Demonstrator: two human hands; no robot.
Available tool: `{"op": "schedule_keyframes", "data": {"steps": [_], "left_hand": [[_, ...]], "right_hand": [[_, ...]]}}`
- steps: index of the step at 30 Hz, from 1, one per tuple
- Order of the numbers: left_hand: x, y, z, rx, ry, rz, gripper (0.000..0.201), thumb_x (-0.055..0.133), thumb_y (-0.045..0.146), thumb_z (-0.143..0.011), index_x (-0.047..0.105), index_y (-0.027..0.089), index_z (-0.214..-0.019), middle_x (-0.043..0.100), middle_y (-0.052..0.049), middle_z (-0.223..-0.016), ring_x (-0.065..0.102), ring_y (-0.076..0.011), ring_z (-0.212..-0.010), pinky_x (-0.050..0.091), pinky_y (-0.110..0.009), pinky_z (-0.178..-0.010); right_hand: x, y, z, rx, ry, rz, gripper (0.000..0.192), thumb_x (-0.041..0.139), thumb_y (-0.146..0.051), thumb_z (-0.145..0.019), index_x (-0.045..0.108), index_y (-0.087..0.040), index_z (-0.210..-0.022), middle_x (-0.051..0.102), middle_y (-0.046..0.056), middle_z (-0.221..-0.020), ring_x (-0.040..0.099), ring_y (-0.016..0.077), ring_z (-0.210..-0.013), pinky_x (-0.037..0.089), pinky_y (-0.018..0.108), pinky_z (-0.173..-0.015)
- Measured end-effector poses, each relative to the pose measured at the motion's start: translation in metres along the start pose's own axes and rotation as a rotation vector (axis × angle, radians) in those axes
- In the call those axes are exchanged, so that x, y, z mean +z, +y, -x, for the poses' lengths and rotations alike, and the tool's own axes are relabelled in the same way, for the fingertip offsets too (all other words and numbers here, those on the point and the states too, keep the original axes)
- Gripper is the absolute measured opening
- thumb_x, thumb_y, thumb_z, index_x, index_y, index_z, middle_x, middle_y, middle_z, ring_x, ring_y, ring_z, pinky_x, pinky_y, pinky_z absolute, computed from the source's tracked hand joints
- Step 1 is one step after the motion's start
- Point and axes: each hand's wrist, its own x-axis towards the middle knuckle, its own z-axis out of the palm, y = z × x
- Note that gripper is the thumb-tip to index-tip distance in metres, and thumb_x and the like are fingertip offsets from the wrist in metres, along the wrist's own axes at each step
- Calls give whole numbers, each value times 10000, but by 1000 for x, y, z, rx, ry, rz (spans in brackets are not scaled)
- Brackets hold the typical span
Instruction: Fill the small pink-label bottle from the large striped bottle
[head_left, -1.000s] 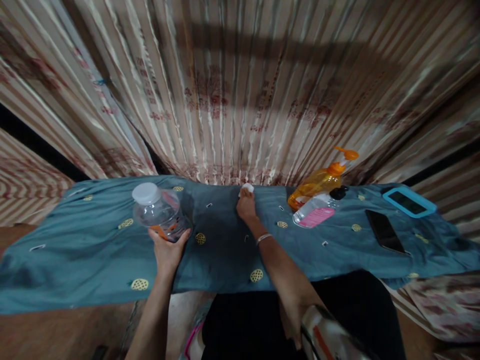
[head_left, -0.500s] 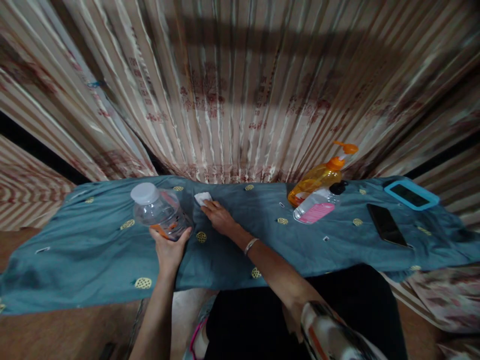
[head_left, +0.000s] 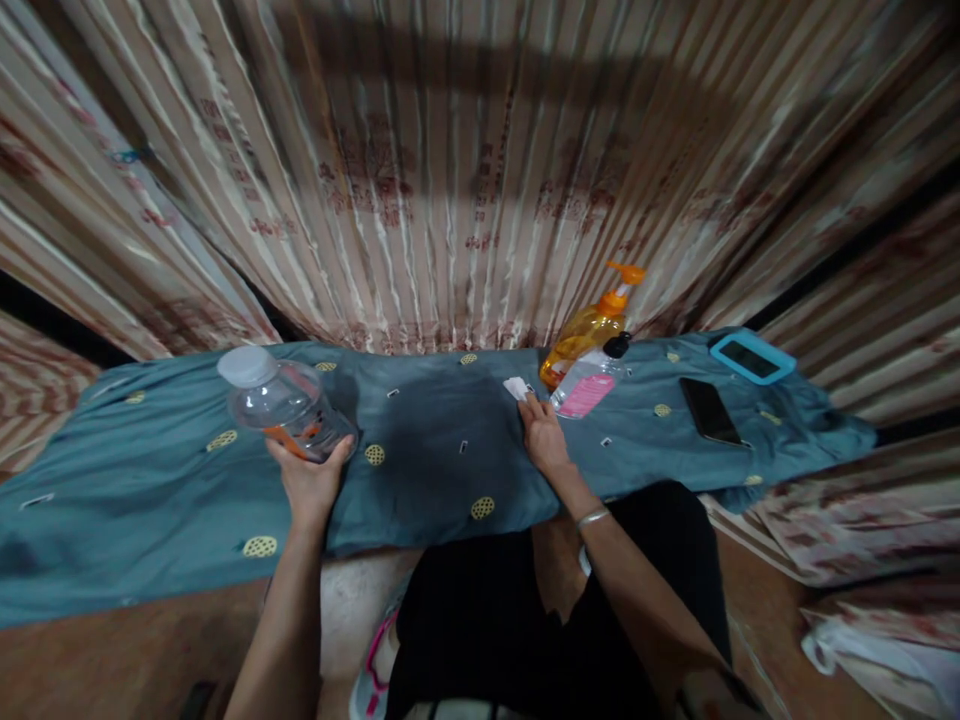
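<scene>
My left hand (head_left: 311,485) is wrapped round the lower part of a big clear plastic bottle (head_left: 292,398) with a white cap and an orange label. The bottle stands on the teal cloth (head_left: 427,420) at the left. Farther right, my right hand (head_left: 546,440) has its fingers closed on a small white tissue (head_left: 516,387), low against the cloth. Just beyond those fingers is a clear bottle (head_left: 589,380) with a black top and a pink label. Behind it is an amber pump bottle (head_left: 581,335) with an orange pump.
On the right of the cloth lie a black phone (head_left: 709,410) and a light-blue framed device (head_left: 752,356). A striped, pleated curtain (head_left: 435,200) hangs along the back edge. My legs (head_left: 480,620) are below the front edge.
My right hand has moved right along the cloth with the tissue, from near the big bottle to beside the pink-labelled one. My left hand keeps its grip. The view has shifted slightly right.
</scene>
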Motion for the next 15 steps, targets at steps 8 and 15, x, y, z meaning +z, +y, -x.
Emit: {"op": "schedule_keyframes", "data": {"steps": [8, 15], "left_hand": [[4, 0, -2, 2, 8, 3, 1237, 936, 363, -635, 265, 117, -1645, 575, -291, -1597, 581, -444, -1516, 427, -607, -1304], [4, -1, -4, 23, 20, -12, 1233, 937, 378, -609, 289, 91, -1618, 572, -309, -1589, 584, -467, -1500, 430, -629, -1293]], "right_hand": [[28, -107, 34, -120, 2, -133, 448, 743, -398, -1053, 650, -218, -1453, 614, 133, -1541, 657, 319, -1331, 576, 566, -1101], [30, -227, 35, -401, -58, -221, 408, 751, -372, -1051, 667, -198, -1412, 668, 120, -1449, 702, 291, -1244, 621, 517, -1029]]}}
